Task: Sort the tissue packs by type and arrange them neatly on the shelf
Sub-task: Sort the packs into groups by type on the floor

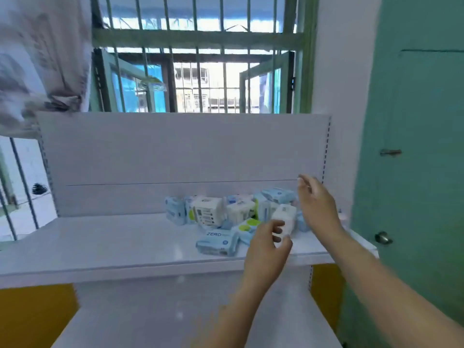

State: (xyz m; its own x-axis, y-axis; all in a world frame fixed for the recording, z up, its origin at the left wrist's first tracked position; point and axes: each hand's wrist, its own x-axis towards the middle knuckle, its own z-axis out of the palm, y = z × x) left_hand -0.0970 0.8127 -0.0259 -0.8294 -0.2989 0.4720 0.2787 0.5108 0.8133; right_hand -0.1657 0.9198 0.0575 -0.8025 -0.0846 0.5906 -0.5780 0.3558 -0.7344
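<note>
Tissue packs point(233, 213) lay jumbled at the right of the shelf point(105, 237), unsorted. Left hand point(270, 243), loosely curled, and right hand point(317, 205), relaxed, hovered empty; next, probably grasping the white pack point(286, 217).

We can't read most pack point(218, 243) labels, too blurry. The right hand point(316, 204) hides the pile's far end, and the left hand point(270, 243) covers part of a white pack point(285, 216).

Both empty hands point(291, 222) hover over jumbled tissue packs point(226, 217).
</note>
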